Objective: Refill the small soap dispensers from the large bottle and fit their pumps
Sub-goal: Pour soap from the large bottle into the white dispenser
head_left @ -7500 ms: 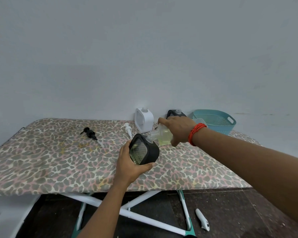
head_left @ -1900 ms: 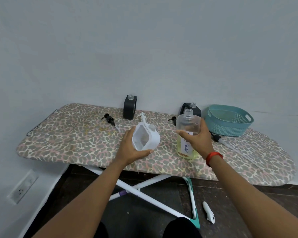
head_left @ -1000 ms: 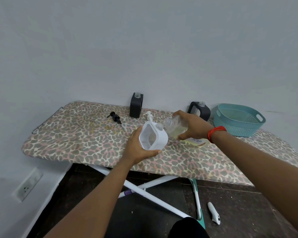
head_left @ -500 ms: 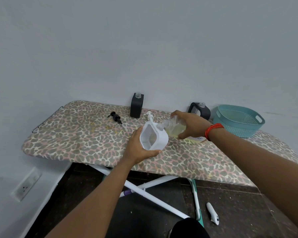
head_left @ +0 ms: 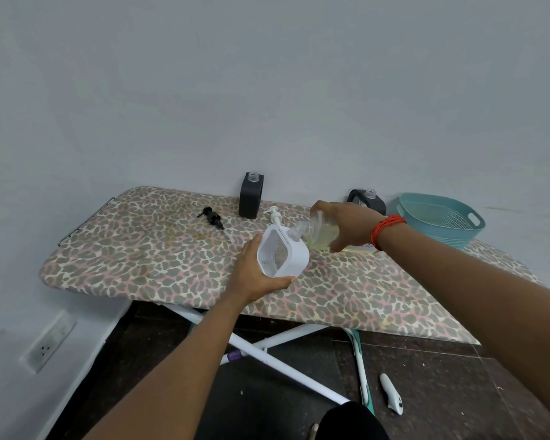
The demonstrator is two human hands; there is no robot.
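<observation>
My left hand point(head_left: 251, 274) grips a white square soap dispenser point(head_left: 283, 255) above the leopard-print ironing board point(head_left: 140, 258), tilted a little. My right hand point(head_left: 346, 227) holds the large clear bottle point(head_left: 318, 235) of yellow soap tipped on its side, its open neck at the dispenser's mouth. A white pump point(head_left: 275, 214) lies just behind the dispenser. A black pump point(head_left: 211, 216) lies further left. Two black dispensers without pumps stand at the back: one point(head_left: 251, 195) upright by the wall, one point(head_left: 367, 200) partly hidden behind my right hand.
A teal plastic basket point(head_left: 442, 223) sits at the board's back right. The board stands on crossed white legs point(head_left: 283, 363). A small white object point(head_left: 391, 393) lies on the dark floor. A wall socket point(head_left: 46, 342) is at lower left.
The black dispenser I held earlier now stands at the back. I took the white dispenser in my left hand and tipped the large bottle from upright over to its mouth.
</observation>
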